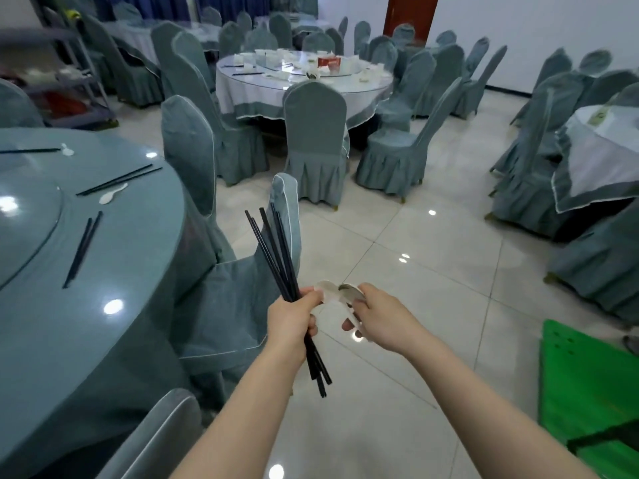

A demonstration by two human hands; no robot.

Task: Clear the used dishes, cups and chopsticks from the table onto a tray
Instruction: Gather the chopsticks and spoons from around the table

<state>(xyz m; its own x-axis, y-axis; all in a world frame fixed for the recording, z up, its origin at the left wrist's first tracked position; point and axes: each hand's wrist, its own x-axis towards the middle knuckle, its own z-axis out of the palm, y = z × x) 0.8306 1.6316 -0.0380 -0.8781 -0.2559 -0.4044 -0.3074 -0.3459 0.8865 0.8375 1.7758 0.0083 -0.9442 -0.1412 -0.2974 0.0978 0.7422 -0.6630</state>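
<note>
Left hand (294, 316): closed round a bundle of black chopsticks (276, 250), gripped near the lower third, tips fanned upward; presumably bunched so that one hand carries all. Right hand (375, 314): fingers curled about white spoons (340, 293), bowls meeting the left thumb; apparently being handed across or stacked to free one hand. Both held over the tiled floor, beside the near round table (114, 333), not above it. Left on that table: a chopstick pair (83, 248); a second pair (119, 180) with a white spoon (112, 196) touching; a third pair (31, 151) beside another spoon (67, 150). No tray identifiable; green object (587, 392) at right, nature unclear. Clearing judged partly complete.
</note>
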